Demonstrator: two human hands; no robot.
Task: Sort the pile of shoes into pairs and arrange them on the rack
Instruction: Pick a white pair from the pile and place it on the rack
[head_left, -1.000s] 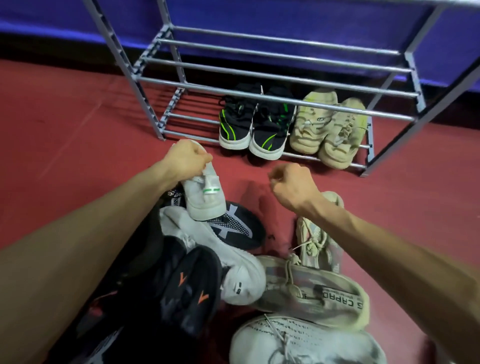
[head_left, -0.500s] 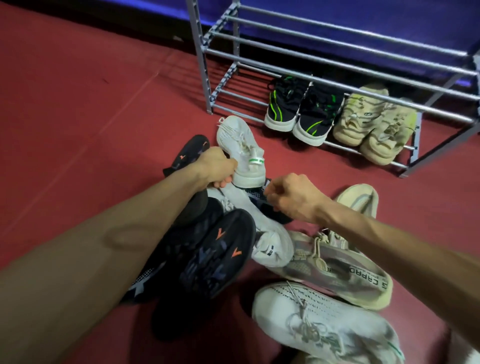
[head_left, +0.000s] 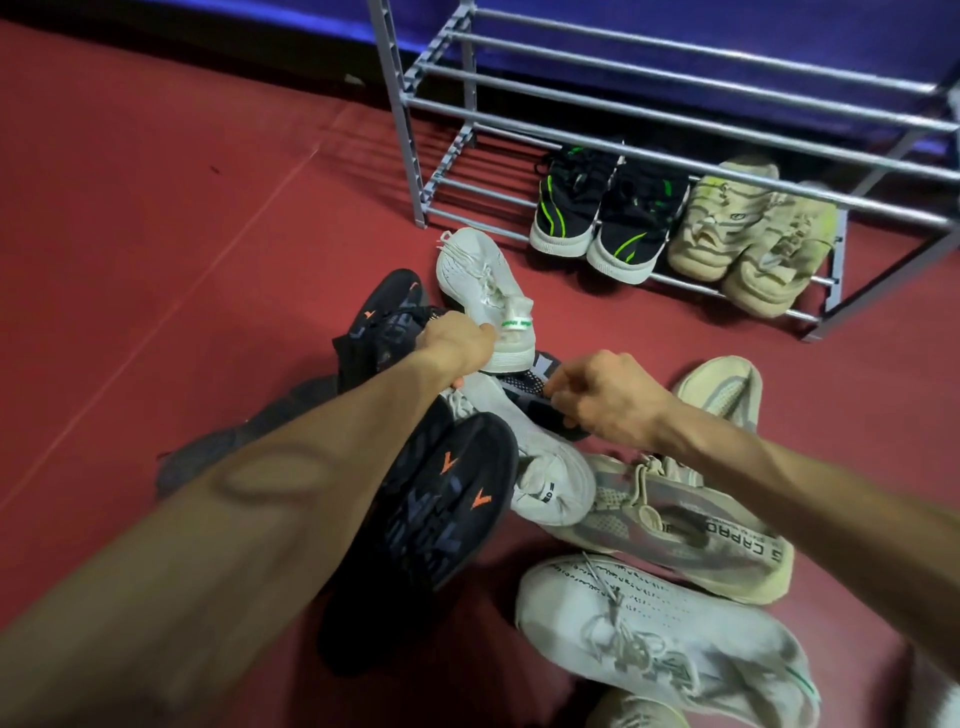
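My left hand (head_left: 457, 340) grips a white sneaker with a green heel tab (head_left: 483, 291) by its side, held over the pile. My right hand (head_left: 605, 400) is closed on the edge of a black-and-white knit shoe (head_left: 540, 384) that lies under the white one. The pile on the red floor holds black shoes with orange marks (head_left: 436, 525), a white shoe (head_left: 545, 467), a grey-beige "CARPAD" sneaker (head_left: 691, 535), a white knit sneaker (head_left: 660, 634) and a beige shoe (head_left: 727, 389). The grey metal rack (head_left: 675, 150) carries a black-and-green pair (head_left: 597, 218) and a beige pair (head_left: 748, 244) on its bottom shelf.
The rack stands against a purple wall at the top right; its upper bars are bare. Open red floor stretches to the left of the pile and the rack. Another pale shoe (head_left: 634, 714) peeks in at the bottom edge.
The view has swung left and down. My left hand has kept the white sneaker and lowered it toward the pile. My right hand dropped onto the black-and-white shoe.
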